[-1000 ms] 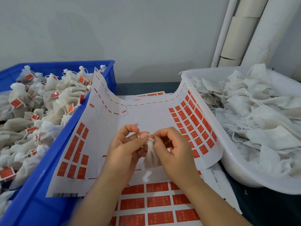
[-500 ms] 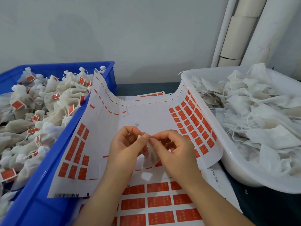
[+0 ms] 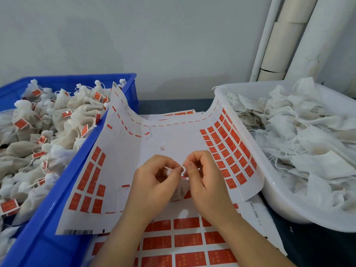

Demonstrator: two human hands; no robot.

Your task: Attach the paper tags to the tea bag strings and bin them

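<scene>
Sinking lower between the palms than a second ago, the white mesh tea bag [image 3: 180, 190] seemed nearly tagged, and the left hand [image 3: 154, 182] and the right hand [image 3: 204, 180], curled and touching at the fingertips, both pinched its top above the white sheet of red paper tags [image 3: 173, 135]

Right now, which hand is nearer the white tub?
Right. The right hand is beside the white tub, over the tag sheet; the left hand is beyond it, on the blue bin's side.
</scene>
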